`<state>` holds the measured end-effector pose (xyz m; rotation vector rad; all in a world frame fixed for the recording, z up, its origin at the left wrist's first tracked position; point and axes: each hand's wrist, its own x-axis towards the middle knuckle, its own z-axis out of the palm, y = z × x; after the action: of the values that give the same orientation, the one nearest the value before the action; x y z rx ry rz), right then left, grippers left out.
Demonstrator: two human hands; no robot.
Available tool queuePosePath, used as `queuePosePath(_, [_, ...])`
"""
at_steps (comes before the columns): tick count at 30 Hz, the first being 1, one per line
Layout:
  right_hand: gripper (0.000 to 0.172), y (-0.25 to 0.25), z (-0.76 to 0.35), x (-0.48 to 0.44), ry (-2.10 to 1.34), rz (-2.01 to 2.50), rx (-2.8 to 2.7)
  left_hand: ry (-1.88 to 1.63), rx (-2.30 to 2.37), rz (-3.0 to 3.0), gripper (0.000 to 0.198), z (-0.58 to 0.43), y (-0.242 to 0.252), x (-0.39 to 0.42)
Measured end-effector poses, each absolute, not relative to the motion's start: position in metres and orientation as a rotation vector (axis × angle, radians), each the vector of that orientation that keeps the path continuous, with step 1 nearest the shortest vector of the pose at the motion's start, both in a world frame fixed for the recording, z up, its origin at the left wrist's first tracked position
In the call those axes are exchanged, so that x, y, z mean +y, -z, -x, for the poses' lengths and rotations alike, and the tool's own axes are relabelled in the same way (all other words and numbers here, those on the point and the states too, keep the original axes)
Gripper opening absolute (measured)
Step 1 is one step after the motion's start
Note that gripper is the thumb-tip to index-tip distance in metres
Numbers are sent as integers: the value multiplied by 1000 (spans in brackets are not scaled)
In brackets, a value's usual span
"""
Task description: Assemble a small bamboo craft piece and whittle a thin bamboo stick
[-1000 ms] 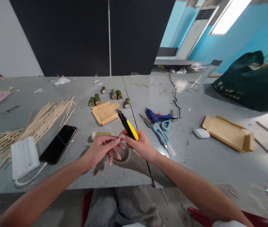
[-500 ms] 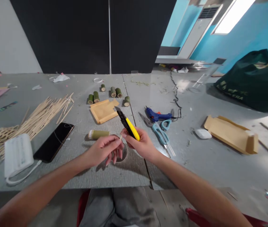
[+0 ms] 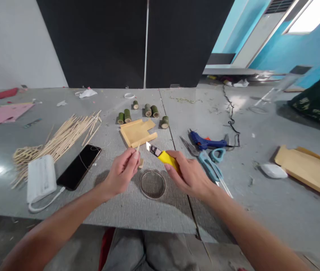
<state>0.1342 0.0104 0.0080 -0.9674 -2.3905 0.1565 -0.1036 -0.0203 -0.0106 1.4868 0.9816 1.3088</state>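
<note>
My left hand pinches a thin wooden stick, whose tip points up past the thumb. My right hand is wrapped round a yellow utility knife. Its blade is out and points up and left, a little apart from the stick. Between and below the hands a round ring lies on the grey table. Behind the left fingers, part of a bamboo piece shows; the rest of it is hidden. Just beyond the hands sits a folded cardboard tray.
Several short bamboo pieces stand behind the tray. To the left are a pile of sticks, a phone and a white power bank. A blue glue gun, light-blue scissors and a white case lie right.
My hands have moved apart, and the knife has turned from upright-leaning to pointing left, its blade near the stick. The ring is uncovered. The view has swung left.
</note>
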Motion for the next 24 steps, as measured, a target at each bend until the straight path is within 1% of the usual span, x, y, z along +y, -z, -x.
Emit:
queuePosePath(6, [44, -4, -132, 8, 64, 849, -2425, -1288, 1116, -1659, 29, 106, 15, -22])
queuePosePath(12, [39, -3, -129, 8, 162, 776, -2440, -1179, 1058, -1667, 34, 109, 17, -23])
queuePosePath(18, [35, -3, -130, 7, 166, 770, -2440, -1089, 1005, -1623, 34, 112, 16, -21])
queuePosePath(24, [35, 0, -133, 11, 89, 802, -2455, -986, 1084, -1803, 29, 118, 18, -14])
